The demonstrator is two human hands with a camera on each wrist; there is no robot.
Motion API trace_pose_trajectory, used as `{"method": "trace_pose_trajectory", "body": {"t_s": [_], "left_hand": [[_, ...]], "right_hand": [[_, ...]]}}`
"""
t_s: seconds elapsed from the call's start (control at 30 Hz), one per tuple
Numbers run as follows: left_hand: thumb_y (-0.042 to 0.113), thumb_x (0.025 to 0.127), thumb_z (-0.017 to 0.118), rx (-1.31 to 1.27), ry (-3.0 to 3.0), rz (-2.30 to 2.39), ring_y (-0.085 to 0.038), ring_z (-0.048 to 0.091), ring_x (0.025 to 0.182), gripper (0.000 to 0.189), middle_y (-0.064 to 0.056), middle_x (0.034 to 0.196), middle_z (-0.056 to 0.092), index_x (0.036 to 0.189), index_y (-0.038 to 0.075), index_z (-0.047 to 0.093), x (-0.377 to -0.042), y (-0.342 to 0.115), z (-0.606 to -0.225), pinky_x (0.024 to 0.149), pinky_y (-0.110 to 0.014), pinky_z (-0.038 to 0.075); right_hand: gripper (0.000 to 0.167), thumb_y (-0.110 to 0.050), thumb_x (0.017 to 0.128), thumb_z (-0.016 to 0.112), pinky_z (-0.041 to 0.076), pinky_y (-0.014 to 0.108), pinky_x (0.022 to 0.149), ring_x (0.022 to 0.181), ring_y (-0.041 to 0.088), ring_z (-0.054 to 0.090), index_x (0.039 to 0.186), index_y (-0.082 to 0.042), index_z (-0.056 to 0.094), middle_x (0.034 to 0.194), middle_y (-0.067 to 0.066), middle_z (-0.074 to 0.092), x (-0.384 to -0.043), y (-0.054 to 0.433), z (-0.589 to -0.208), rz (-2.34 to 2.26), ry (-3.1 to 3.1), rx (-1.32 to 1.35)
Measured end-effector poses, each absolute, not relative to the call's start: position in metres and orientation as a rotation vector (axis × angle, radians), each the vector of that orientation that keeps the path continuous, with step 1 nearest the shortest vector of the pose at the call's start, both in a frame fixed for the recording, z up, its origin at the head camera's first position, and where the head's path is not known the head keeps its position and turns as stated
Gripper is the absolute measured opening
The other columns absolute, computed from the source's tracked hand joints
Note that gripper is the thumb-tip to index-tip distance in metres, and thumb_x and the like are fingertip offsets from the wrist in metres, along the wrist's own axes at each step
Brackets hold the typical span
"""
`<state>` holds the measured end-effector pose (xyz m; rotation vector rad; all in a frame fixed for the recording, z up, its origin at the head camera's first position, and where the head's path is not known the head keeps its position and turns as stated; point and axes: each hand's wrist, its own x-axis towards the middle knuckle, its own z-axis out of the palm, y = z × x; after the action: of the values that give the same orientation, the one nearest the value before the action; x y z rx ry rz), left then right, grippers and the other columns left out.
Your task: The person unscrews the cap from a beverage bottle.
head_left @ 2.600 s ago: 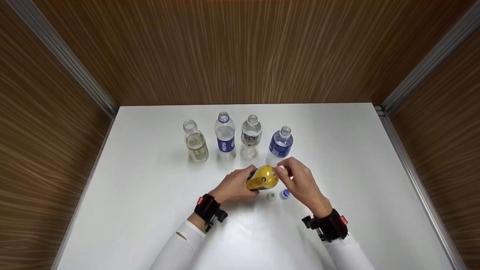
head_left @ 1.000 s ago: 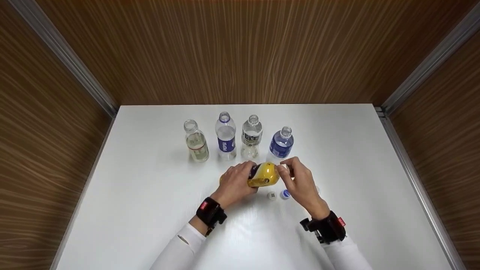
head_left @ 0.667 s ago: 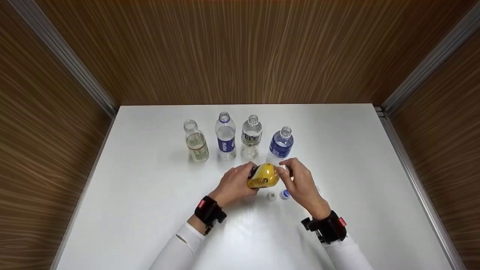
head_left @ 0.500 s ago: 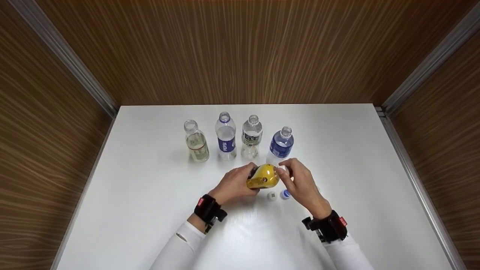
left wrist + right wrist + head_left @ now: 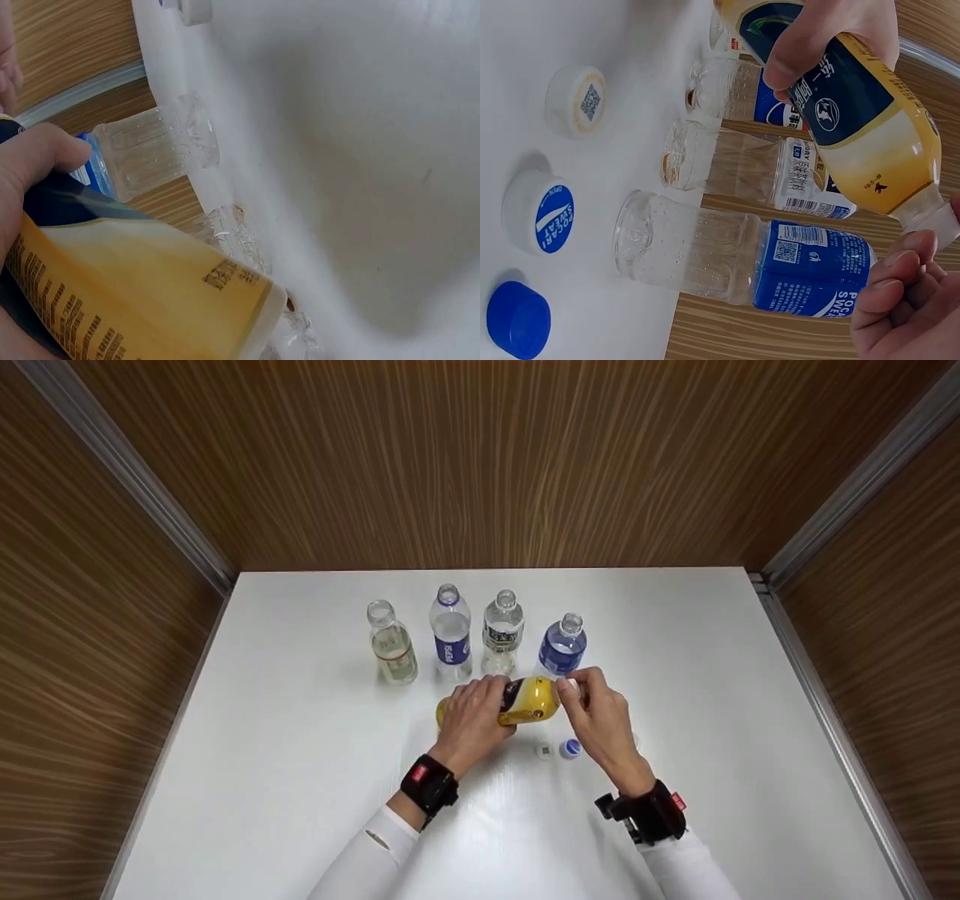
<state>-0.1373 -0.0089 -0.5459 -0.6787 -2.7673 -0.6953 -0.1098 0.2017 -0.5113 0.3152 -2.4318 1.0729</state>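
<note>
My left hand (image 5: 474,720) grips a yellow drink bottle (image 5: 535,699) with a dark label, its fingers wrapped round the body. The bottle lies tilted in the air above the table, its neck toward the right. At that neck, my right hand (image 5: 602,726) pinches the white cap (image 5: 943,225) between thumb and fingers. The cap still sits at the mouth; how tightly cannot be told. Below the hands lie a white cap (image 5: 576,103) with a printed code, a white-and-blue cap (image 5: 538,214) and a blue cap (image 5: 519,320).
Behind the hands stand several uncapped bottles: a clear one (image 5: 394,652), a Pepsi bottle (image 5: 451,649), one with a black-and-white label (image 5: 502,637) and a blue-labelled Pocari Sweat bottle (image 5: 562,649). Wood-grain panels (image 5: 480,465) enclose the white table (image 5: 300,780).
The left hand has turned over the yellow bottle, whose base now shows beyond the fingers. Both hands have risen slightly in view with it; the right hand stays at the cap.
</note>
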Motion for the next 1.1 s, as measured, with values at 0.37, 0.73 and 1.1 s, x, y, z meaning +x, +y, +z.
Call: {"method": "trace_pose_trajectory", "body": {"t_s": [0.37,0.73,1.1], "left_hand": [[0.021,0.07,0.093,-0.723,-2.794,-0.764,-0.024,0.066,0.1,0.066,-0.007,0.113,0.07,0.125,0.009,0.059,-0.137,-0.011,-0.541,0.091,-0.041,0.052],[0.022,0.073,0.092,-0.729,-2.922,-0.925,-0.023,0.065,0.107,0.066,-0.005,0.119,0.069,0.129,0.011,0.058,-0.137,-0.012,-0.534,0.097,-0.041,0.051],[0.021,0.072,0.092,-0.836,-2.995,-1.085,-0.023,0.067,0.1,0.062,-0.005,0.113,0.071,0.123,0.012,0.058,-0.141,-0.015,-0.532,0.088,-0.041,0.055]], "right_hand": [[0.015,-0.009,0.101,0.065,0.033,0.025,0.049,0.058,0.006,0.039,0.107,0.001,0.057,0.07,-0.006,0.045,-0.11,0.204,-0.512,1.11,-2.371,0.475],[0.027,-0.025,0.106,0.059,0.039,0.026,0.052,0.064,0.008,0.044,0.108,0.001,0.057,0.076,-0.002,0.05,-0.109,0.208,-0.509,1.1,-2.363,0.569],[0.036,-0.033,0.108,0.055,0.042,0.026,0.055,0.068,0.009,0.048,0.11,0.003,0.058,0.079,0.002,0.053,-0.11,0.214,-0.512,1.088,-2.321,0.684]]}}
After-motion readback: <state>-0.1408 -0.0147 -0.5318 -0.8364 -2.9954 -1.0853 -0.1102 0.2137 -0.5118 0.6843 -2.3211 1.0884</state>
